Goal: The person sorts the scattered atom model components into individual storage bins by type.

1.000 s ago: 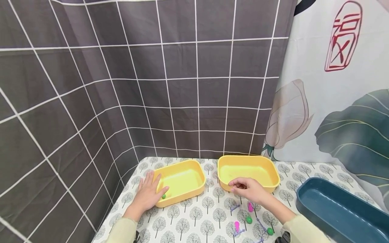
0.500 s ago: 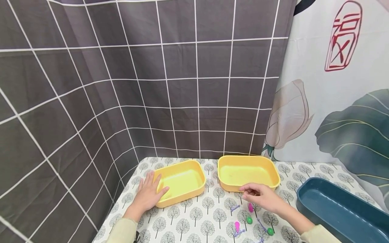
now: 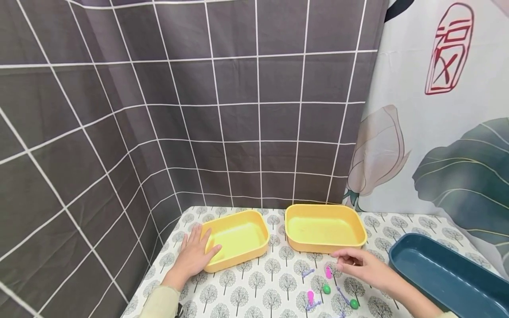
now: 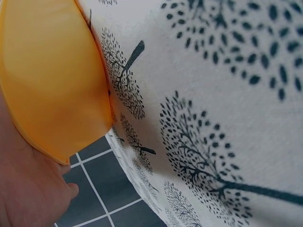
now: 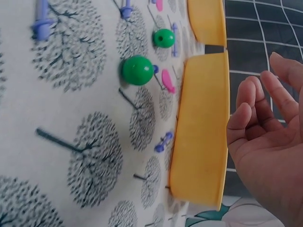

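Note:
My left hand rests on the left end of a yellow tray, fingers spread and straight over its rim. In the left wrist view, part of that hand lies against the rim of the yellow tray. My right hand hovers in front of a second yellow tray. Its fingers are loosely curled with nothing between them in the right wrist view. Near it on the cloth lie green beads, one showing a hole, pink pieces and several thin purple pieces with knobs.
A long dark blue tray stands at the right, beside my right forearm. The tree-print tablecloth covers the table. A dark grid-patterned curtain hangs behind and at the left, with a white floral cloth at the back right.
My right hand has moved right and nearer to me, away from the second yellow tray. The green bead seen by my left thumb has gone out of sight. My left hand stays put.

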Tool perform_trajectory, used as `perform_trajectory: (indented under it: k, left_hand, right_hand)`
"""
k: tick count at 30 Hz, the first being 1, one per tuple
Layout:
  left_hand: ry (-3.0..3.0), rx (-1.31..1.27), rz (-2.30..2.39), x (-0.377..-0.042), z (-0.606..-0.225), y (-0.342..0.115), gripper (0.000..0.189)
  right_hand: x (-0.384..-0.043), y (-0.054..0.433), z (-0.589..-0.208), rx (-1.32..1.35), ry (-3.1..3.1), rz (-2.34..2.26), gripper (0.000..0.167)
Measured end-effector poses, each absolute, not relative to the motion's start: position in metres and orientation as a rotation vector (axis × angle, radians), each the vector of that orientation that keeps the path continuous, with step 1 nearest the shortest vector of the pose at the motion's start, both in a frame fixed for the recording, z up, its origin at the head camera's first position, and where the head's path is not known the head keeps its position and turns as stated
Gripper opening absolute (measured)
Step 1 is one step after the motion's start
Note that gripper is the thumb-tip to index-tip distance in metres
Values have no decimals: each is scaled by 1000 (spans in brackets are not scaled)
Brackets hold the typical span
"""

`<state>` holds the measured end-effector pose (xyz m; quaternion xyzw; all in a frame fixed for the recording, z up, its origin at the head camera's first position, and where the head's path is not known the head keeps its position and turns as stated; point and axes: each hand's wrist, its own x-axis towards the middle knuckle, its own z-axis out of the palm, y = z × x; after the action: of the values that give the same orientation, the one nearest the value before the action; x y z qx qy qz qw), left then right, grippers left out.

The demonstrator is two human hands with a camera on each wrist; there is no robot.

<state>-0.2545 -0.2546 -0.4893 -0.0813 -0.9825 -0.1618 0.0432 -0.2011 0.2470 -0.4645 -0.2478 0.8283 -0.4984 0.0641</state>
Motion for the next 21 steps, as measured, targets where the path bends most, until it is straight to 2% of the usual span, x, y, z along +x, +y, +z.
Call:
perform_trajectory:
  k: [12, 21]
  left_hand:
    - [-2990, -257, -489, -255, -491, -256, 83]
    - [-2982, -261, -474, -257, -495, -257, 83]
  right_hand:
    - [-185, 271, -479, -868, 2518, -1508, 28]
    - [-178, 287, -486, -681, 2388, -1495, 33]
